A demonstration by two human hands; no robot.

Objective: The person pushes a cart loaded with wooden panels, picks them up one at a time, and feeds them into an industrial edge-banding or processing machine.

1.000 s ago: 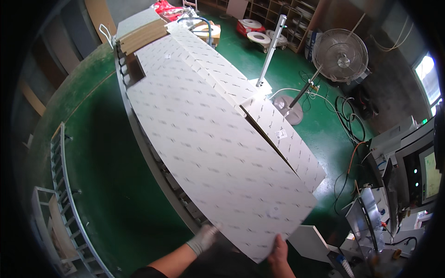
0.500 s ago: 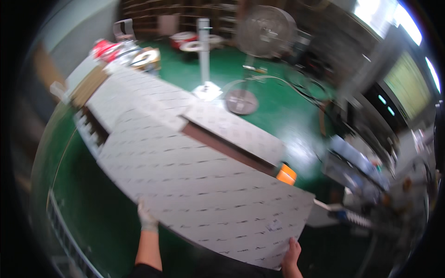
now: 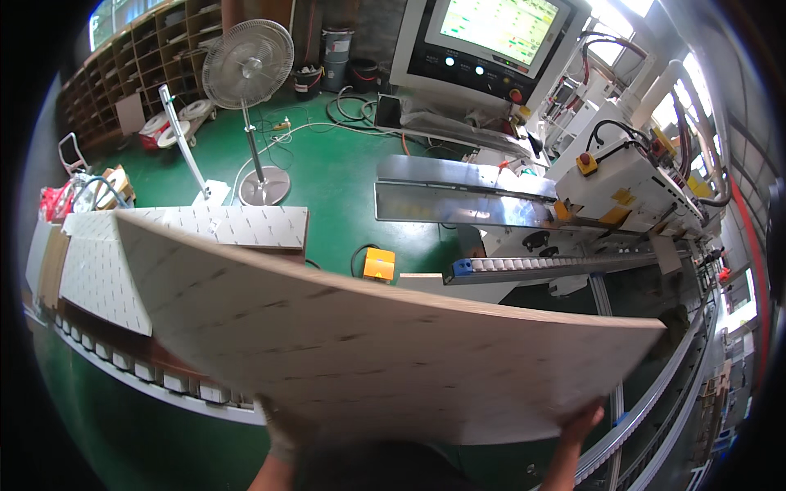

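Across the lower half of the view, a large rectangular panel [image 3: 385, 344] is held raised above the green floor [image 3: 336, 180], its long edges bowed by the lens. Both hands support it at the near edge: the left hand [image 3: 282, 425], in a pale work glove, is closed on the underside near the middle, and the bare right hand [image 3: 580, 424] curls its fingers around the near right corner. The panel surface is flat, matte, off-white, with faint dark streaks, and extends away from both grips. Behind its far left corner lies a stack of similar white boards [image 3: 106, 262] on a roller conveyor [image 3: 155, 372]. Beyond stand a pedestal fan [image 3: 248, 65] and a grey machine [image 3: 524, 204] with a control screen.
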